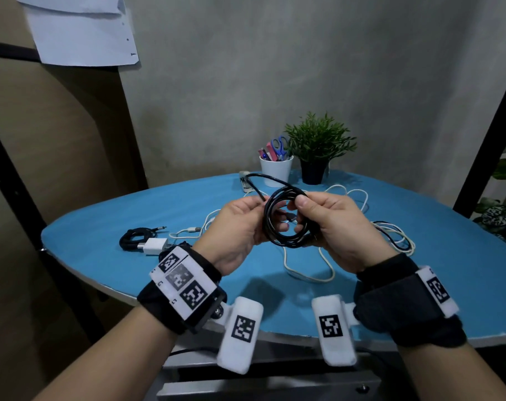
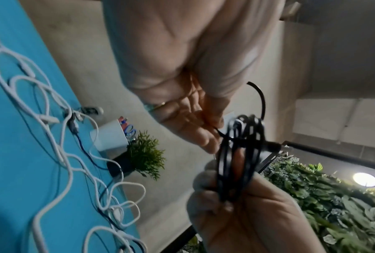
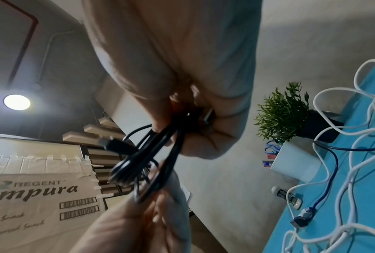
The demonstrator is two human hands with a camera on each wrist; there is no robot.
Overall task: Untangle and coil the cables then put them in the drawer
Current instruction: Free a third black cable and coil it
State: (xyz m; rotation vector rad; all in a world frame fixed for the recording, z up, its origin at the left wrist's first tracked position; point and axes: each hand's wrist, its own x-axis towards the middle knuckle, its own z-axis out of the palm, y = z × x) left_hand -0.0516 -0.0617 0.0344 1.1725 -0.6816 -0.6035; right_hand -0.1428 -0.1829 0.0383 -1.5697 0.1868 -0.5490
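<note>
Black coil (image 1: 286, 219) held between both hands, right hand (image 1: 337, 227) fingers gripping its rim, left hand (image 1: 240, 227) fingers pinching loose end, white cables (image 1: 306, 270) below on counter (image 1: 101, 256)

In the right wrist view the black coil (image 3: 143, 159) at frame centre is motion-blurred, its loops uncountable. The left hand (image 3: 138, 222) runs off the bottom edge. In the head view the white cables (image 1: 309, 267) pass behind both hands, mid-frame, hiding their tangle. The scissors (image 1: 279, 146) are too small to detail.
</note>
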